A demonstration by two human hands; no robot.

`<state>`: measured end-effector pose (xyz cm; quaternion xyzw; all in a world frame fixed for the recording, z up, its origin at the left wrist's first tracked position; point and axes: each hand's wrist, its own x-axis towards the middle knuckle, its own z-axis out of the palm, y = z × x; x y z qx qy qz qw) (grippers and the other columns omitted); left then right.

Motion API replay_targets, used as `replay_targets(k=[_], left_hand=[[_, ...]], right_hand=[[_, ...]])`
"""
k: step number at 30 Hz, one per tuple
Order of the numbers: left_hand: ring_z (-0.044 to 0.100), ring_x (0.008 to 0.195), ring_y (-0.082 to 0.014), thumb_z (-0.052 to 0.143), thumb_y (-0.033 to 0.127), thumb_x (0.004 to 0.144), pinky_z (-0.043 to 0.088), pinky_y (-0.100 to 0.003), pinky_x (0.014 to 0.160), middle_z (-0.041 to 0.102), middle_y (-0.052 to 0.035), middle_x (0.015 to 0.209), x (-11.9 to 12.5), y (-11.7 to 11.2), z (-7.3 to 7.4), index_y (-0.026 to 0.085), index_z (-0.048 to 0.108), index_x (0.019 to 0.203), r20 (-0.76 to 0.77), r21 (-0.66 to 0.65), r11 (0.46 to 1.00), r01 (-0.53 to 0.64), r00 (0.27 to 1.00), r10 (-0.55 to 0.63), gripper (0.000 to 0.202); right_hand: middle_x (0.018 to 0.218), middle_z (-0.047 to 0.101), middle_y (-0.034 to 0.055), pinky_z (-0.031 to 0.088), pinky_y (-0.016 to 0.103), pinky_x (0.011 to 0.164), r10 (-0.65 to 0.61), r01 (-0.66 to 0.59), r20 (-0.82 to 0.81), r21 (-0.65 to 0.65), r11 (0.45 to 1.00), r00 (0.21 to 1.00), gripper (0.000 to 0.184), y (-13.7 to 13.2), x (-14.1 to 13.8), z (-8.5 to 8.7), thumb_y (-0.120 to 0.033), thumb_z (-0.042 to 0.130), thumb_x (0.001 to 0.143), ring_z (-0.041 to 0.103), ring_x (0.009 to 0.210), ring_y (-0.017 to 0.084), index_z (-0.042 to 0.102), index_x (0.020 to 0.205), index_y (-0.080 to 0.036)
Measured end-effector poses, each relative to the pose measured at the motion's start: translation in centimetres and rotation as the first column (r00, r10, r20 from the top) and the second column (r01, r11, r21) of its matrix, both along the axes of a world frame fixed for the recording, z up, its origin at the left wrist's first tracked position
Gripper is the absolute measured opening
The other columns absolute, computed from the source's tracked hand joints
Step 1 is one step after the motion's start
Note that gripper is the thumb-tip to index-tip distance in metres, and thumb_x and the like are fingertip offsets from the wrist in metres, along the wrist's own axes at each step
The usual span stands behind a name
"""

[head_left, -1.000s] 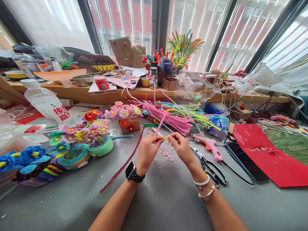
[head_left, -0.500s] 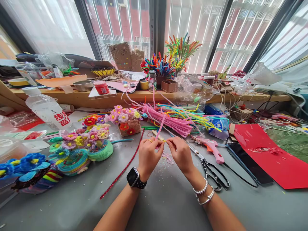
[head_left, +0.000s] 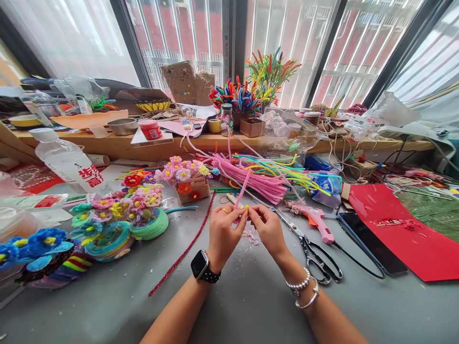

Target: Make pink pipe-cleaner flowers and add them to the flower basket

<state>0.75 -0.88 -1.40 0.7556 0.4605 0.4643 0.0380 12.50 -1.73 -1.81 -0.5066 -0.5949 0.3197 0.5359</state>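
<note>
My left hand [head_left: 226,230] is closed in a pinch on a pink pipe cleaner [head_left: 243,188], whose free end sticks up past the fingers. Fingertip to fingertip with it, my right hand [head_left: 266,229] pinches a small yellow piece [head_left: 246,207] where the two hands meet; most of that piece is covered. Just beyond lies a thick bundle of pink pipe cleaners [head_left: 251,179]. Pink fluff scraps [head_left: 251,235] are scattered on the table below the fingers. To the left runs a red glittery pipe cleaner [head_left: 182,255].
Black-handled scissors [head_left: 319,260], a pink glue gun [head_left: 315,222], a phone [head_left: 373,243] and red card [head_left: 405,229] lie to the right. At left are pipe-cleaner flower baskets [head_left: 111,229] and a plastic bottle [head_left: 70,160]. A cluttered wooden ledge [head_left: 179,148] runs along the back.
My hands have drawn closer together, the right shifting slightly left. The pink pipe cleaner's free end now leans more to the right.
</note>
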Motion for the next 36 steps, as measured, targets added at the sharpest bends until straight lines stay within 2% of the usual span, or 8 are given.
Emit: replay_targets(k=[3,5,9,12,14,17,26,36], left_hand=[[0.056,0.071,-0.0147,0.051,0.027,0.076,0.039,-0.031,0.076,0.064,-0.0029,0.071,-0.2,0.1,0.2,0.019,0.067,0.078,0.077,-0.066,0.997,0.050,0.996,-0.045,0.017],[0.056,0.069,-0.0140,0.050,0.030,0.077,0.041,-0.028,0.070,0.063,-0.0030,0.069,-0.5,0.2,0.6,0.018,0.067,0.076,0.218,-0.200,0.970,0.135,0.972,-0.090,0.021],[0.054,0.066,-0.0123,0.055,0.035,0.073,0.043,-0.025,0.064,0.064,-0.0030,0.072,-1.0,0.7,0.8,0.016,0.067,0.077,0.549,-0.439,0.806,0.398,0.828,-0.110,0.024],[0.055,0.072,-0.0121,0.060,0.032,0.069,0.043,-0.025,0.070,0.065,-0.0041,0.082,-1.0,1.0,0.4,0.017,0.067,0.085,0.721,-0.459,0.659,0.596,0.683,-0.115,0.023],[0.055,0.076,-0.0128,0.061,0.030,0.069,0.042,-0.026,0.074,0.065,-0.0044,0.084,-0.9,1.1,0.1,0.017,0.067,0.086,0.802,-0.419,0.596,0.685,0.587,-0.110,0.022],[0.054,0.074,-0.0125,0.063,0.028,0.068,0.042,-0.026,0.073,0.065,-0.0039,0.079,-0.7,1.0,0.0,0.016,0.067,0.081,0.851,-0.362,0.604,0.710,0.516,-0.097,0.019],[0.050,0.067,-0.0103,0.064,0.028,0.066,0.040,-0.023,0.066,0.059,0.0000,0.069,-0.4,0.8,0.1,0.017,0.068,0.071,0.841,-0.267,0.727,0.632,0.521,-0.144,0.013],[0.050,0.070,-0.0130,0.064,0.030,0.066,0.039,-0.026,0.065,0.059,-0.0027,0.076,-0.7,0.9,-0.3,0.017,0.068,0.077,0.811,-0.283,0.728,0.624,0.561,-0.165,0.018]], right_hand=[[0.066,0.058,0.0030,0.042,0.024,0.056,-0.025,0.022,0.058,0.053,0.998,0.998,0.020,0.0,0.1,0.2,-0.030,0.045,0.080,0.053,0.060,0.013,0.057,0.072,-0.016],[0.066,0.058,0.0032,0.042,0.025,0.057,-0.037,0.020,0.140,0.118,0.993,0.989,0.020,-0.1,0.3,0.5,-0.029,0.044,0.081,0.052,0.061,0.013,0.057,0.072,-0.016],[0.070,0.058,0.0036,0.040,0.025,0.060,0.002,-0.063,0.268,0.220,0.973,0.963,0.020,-0.2,0.6,0.9,-0.028,0.043,0.082,0.051,0.064,0.013,0.059,0.075,-0.017],[0.072,0.058,0.0033,0.040,0.024,0.059,0.056,-0.103,0.228,0.202,0.974,0.972,0.020,-0.4,0.8,1.2,-0.027,0.044,0.082,0.052,0.064,0.012,0.058,0.074,-0.017],[0.069,0.057,0.0021,0.040,0.023,0.057,0.100,-0.125,0.159,0.156,0.980,0.982,0.020,-0.5,0.8,1.4,-0.028,0.045,0.082,0.051,0.062,0.011,0.058,0.073,-0.017],[0.064,0.053,0.0000,0.038,0.021,0.052,0.169,-0.172,0.045,0.066,0.983,0.985,0.021,-0.5,0.7,1.4,-0.031,0.045,0.081,0.048,0.056,0.010,0.058,0.075,-0.016],[0.055,0.045,-0.0036,0.034,0.020,0.046,0.260,-0.272,-0.184,-0.043,0.961,0.948,0.022,-1.1,0.2,1.8,-0.035,0.047,0.079,0.040,0.048,0.007,0.056,0.074,-0.015],[0.055,0.045,-0.0037,0.033,0.020,0.047,0.289,-0.321,-0.302,-0.062,0.945,0.908,0.021,-1.2,-0.2,1.8,-0.033,0.048,0.079,0.040,0.050,0.007,0.053,0.069,-0.016]])
